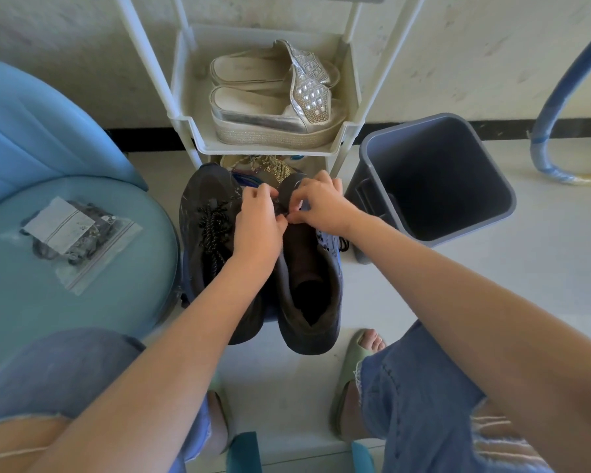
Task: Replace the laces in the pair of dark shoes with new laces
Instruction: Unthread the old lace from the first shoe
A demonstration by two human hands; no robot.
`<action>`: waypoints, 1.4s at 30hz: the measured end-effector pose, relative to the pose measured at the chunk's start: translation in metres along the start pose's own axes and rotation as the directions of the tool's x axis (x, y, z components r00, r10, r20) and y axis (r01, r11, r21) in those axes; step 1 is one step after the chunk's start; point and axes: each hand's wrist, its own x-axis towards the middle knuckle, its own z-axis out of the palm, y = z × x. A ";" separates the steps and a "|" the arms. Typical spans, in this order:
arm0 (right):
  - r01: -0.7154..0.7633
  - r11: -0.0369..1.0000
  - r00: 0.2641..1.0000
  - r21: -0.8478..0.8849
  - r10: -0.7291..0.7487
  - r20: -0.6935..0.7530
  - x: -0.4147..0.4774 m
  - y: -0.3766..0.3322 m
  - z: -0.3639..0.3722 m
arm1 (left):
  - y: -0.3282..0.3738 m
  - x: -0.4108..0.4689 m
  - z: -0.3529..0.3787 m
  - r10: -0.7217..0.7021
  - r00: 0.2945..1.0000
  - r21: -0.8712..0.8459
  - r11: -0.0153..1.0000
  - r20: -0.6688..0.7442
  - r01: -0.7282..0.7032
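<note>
Two dark shoes stand side by side on the floor in front of me, toes pointing away. The left shoe carries a black speckled lace. The right shoe gapes wide, its tongue bare toward the heel. My left hand and my right hand meet over the toe end of the right shoe, fingers curled and pinching a dark lace between them. A loose lace end pokes out at the right shoe's side. A clear zip bag with dark laces and a paper label lies on the blue seat.
A white shoe rack stands just behind the shoes, holding silver platform sandals. A grey bin sits open at the right. The blue cushioned chair fills the left. My knees and green slippers are close below.
</note>
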 end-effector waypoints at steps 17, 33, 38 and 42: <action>-0.008 0.999 0.996 -0.049 0.013 0.091 -0.008 -0.001 -0.007 | 0.000 0.002 0.002 -0.003 1.000 0.112 0.994 0.024 0.000; -0.150 0.981 0.954 0.120 0.112 0.278 -0.020 0.044 -0.028 | 0.004 0.003 0.007 0.034 0.988 0.144 0.988 0.153 -0.057; -0.176 0.984 0.972 0.028 0.169 0.163 -0.015 0.036 -0.014 | 0.005 0.001 0.011 0.017 0.981 0.188 0.981 0.192 -0.054; -0.259 0.906 0.955 0.336 0.189 0.229 -0.020 0.042 -0.022 | 0.002 0.003 0.008 0.010 0.972 0.292 0.953 0.233 -0.080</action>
